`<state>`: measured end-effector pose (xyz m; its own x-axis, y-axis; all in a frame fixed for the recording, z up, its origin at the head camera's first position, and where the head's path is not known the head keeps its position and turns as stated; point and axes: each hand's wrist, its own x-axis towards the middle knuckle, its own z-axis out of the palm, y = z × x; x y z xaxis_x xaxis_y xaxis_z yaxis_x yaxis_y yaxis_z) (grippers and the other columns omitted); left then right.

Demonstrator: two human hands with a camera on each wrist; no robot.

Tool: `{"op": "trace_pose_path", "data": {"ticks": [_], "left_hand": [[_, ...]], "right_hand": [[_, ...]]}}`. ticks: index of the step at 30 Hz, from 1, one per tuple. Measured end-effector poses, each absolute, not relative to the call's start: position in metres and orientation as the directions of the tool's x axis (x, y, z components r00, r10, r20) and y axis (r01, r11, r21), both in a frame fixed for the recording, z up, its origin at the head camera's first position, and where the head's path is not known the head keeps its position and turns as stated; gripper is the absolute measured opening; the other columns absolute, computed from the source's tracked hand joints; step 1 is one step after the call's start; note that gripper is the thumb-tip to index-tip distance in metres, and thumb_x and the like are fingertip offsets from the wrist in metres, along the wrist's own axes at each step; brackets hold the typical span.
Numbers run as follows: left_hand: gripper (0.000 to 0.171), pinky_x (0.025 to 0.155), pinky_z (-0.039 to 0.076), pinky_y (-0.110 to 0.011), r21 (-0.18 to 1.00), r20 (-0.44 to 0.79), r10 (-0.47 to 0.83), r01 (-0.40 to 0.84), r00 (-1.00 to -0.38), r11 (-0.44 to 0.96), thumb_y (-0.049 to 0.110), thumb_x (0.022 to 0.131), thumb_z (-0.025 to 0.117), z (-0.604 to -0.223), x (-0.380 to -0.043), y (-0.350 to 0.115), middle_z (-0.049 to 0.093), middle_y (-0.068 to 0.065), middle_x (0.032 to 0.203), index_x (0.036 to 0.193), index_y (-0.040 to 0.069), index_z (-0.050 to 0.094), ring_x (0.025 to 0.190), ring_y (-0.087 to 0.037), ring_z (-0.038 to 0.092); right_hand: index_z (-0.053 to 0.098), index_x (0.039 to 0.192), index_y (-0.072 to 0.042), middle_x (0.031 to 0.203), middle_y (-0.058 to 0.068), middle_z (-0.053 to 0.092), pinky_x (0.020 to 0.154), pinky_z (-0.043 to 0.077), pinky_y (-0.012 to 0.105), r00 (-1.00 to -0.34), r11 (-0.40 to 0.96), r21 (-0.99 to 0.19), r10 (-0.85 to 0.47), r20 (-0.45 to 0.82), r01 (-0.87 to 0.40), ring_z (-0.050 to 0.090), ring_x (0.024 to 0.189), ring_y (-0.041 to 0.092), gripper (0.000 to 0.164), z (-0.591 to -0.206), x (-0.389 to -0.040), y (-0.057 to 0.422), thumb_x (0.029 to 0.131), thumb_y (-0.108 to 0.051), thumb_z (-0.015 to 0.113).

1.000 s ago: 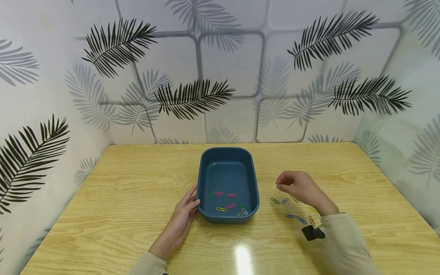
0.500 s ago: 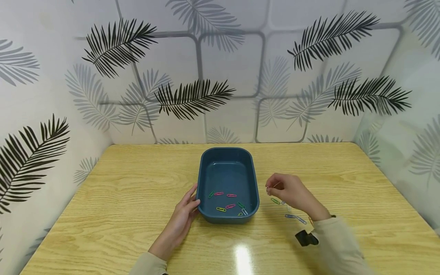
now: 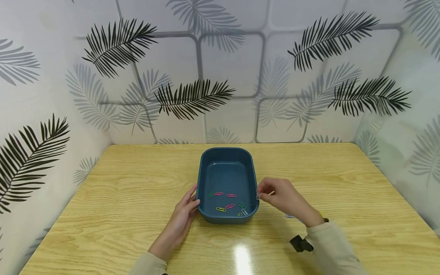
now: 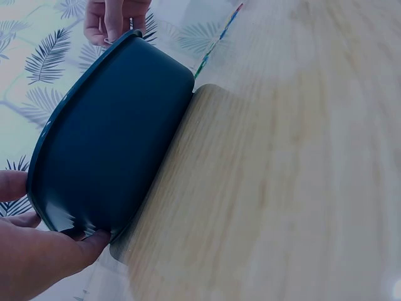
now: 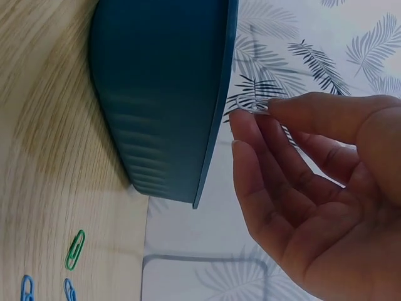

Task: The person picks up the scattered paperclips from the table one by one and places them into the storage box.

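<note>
A leaf-printed wall (image 3: 227, 65) stood behind the wooden table (image 3: 137, 179). The left hand (image 3: 183, 217) rested spread against the left side of the bin (image 3: 227, 177), while the right hand (image 3: 283, 195) pinched a pale clip (image 5: 250, 105) by its right rim. To do that well, I judged, the pinch wanted lifting clear of the rim, with the bin steady. More clips (image 3: 230, 206) lay in the bin's near half. The right arm (image 3: 311, 215) partly hid loose blue clips (image 3: 290, 216); whether the pale one touched the rim, I couldn't tell.
</note>
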<state>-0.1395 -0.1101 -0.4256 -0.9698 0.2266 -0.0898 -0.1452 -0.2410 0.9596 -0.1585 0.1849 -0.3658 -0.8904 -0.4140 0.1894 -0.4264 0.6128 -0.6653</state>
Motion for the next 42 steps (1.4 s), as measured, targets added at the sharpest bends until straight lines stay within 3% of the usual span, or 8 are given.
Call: {"op": "trace_pose_path", "data": {"ticks": [26,42], "left_hand": [[0.058,0.112,0.021,-0.049,0.960,-0.099,0.223,-0.152,-0.970,-0.236,0.005,0.101,0.039,-0.4247,-0.1403,-0.1103,0.022,-0.024,0.154,0.155,0.008,0.018,0.141,-0.034,0.023],[0.059,0.113,0.018,-0.050,0.960,-0.096,0.234,-0.152,-0.967,-0.235,0.006,0.101,0.038,-0.4246,-0.1387,-0.1105,0.020,-0.024,0.155,0.155,0.008,0.017,0.143,-0.034,0.020]], "right_hand": [[0.068,0.090,-0.009,0.085,0.000,0.067,0.067,0.053,0.028,-0.876,0.595,-0.649,-0.393,0.281,-0.475,0.063,0.081,0.014,0.006,-0.3688,-0.1570,0.1773,0.088,-0.003,0.069],[0.069,0.097,-0.002,0.093,0.001,0.068,0.069,0.053,0.029,-0.872,0.605,-0.633,-0.393,0.290,-0.483,0.063,0.085,0.017,0.011,-0.3677,-0.1564,0.1783,0.087,0.001,0.068]]}}
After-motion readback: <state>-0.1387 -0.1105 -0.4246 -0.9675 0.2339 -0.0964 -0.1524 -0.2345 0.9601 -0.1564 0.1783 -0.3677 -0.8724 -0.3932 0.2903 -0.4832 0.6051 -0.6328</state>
